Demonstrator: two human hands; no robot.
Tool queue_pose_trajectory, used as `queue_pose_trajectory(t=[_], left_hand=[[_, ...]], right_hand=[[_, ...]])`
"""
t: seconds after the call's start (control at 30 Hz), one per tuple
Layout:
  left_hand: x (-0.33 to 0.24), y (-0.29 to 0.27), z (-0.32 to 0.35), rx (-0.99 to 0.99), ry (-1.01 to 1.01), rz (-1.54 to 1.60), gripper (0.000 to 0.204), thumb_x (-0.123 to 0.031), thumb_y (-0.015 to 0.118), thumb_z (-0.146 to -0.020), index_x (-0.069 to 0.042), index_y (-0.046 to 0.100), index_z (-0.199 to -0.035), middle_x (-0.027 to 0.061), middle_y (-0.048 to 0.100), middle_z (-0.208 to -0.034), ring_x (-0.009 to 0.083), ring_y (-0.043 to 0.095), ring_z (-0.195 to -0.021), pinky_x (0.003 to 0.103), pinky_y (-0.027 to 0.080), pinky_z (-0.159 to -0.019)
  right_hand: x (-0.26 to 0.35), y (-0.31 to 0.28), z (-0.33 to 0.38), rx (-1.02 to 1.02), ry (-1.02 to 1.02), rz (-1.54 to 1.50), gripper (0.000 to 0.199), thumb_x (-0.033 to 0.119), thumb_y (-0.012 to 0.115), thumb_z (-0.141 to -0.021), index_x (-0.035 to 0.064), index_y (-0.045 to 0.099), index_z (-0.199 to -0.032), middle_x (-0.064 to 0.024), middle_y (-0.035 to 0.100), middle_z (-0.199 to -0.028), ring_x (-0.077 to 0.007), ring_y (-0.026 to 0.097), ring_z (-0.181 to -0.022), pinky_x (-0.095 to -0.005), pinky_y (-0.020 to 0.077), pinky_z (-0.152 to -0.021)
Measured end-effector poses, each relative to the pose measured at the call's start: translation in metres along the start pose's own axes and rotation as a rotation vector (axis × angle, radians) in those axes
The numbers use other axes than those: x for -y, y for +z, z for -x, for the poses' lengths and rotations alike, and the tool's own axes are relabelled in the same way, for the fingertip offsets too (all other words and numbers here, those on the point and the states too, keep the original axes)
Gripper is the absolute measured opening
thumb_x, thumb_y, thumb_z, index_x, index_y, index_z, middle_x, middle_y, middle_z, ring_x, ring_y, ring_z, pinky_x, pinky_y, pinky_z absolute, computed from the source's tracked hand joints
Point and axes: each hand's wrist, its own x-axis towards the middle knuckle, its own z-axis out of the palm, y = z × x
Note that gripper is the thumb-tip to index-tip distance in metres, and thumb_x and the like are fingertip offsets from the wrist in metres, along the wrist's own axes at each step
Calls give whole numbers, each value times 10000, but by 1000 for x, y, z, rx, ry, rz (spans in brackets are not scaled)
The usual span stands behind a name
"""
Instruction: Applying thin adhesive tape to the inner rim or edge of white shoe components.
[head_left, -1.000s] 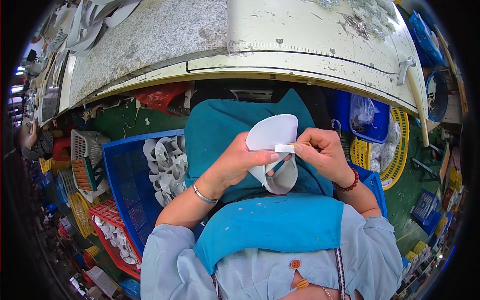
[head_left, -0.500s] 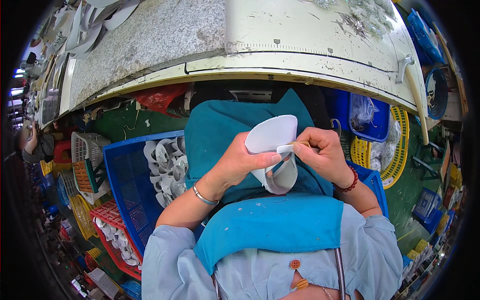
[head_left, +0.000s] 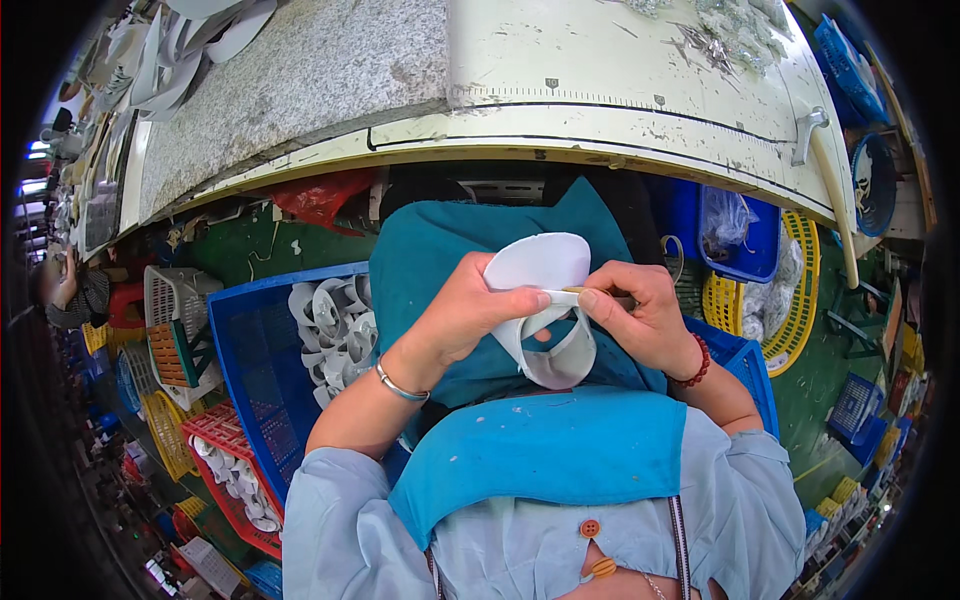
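Above my lap, both my hands hold a white looped piece (head_left: pixel 540 261) that looks like a sandal upper. Its broad rounded flap points away from me, and an open loop hangs on my side. My left hand (head_left: pixel 465 312) pinches the band between flap and loop, thumb on top. Right beside it, my right hand (head_left: pixel 642 312) is closed on the same band, thumb and forefinger pressed together. A thin tan sliver shows at the right fingers; what it is I cannot tell.
A worktable (head_left: pixel 600 125) with a stone slab (head_left: pixel 300 85) spans the far side. On the left stand a blue crate (head_left: pixel 250 380) and a red crate (head_left: pixel 215 425), both holding white pieces. A yellow basket (head_left: pixel 806 290) and blue bin (head_left: pixel 765 250) stand right.
The white band's end, which stuck up between my hands, now lies flatter under my fingertips. My hands have drawn slightly left, and the loop shows wider open.
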Motion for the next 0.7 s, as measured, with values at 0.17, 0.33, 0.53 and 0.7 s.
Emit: queue_pose_trajectory(t=[0.17,0.33,0.53,0.7], left_hand=[[-6,9,-1,-32,1,-102,262,-174,738,-800,27,671,-953,81,673,-831,97,610,-617,229,517,-528],[-5,11,3,-79,47,-156,265,-181,743,-798,30,674,-941,65,673,-793,86,597,-578,217,503,-506],[-5,11,2,-124,62,-141,299,-176,755,-786,39,662,-972,93,682,-801,111,627,-610,205,501,-483],[-7,21,7,-170,176,-274,200,-133,716,-800,40,672,-891,37,659,-750,68,585,-595,219,477,-508]], right_hand=[[-6,2,-1,-7,-74,15,139,98,593,-883,-11,628,-805,-36,557,-609,-55,460,-503,-228,343,-448],[-5,-11,5,-120,1,-50,145,85,578,-884,-32,622,-812,-38,569,-615,-61,488,-510,-210,364,-461],[3,-11,-5,33,-35,90,136,101,633,-827,-23,578,-822,-60,578,-611,-88,537,-506,-241,397,-449],[12,2,-11,-31,-66,184,152,84,667,-800,5,542,-763,-76,542,-586,-131,529,-480,-254,402,-451]])
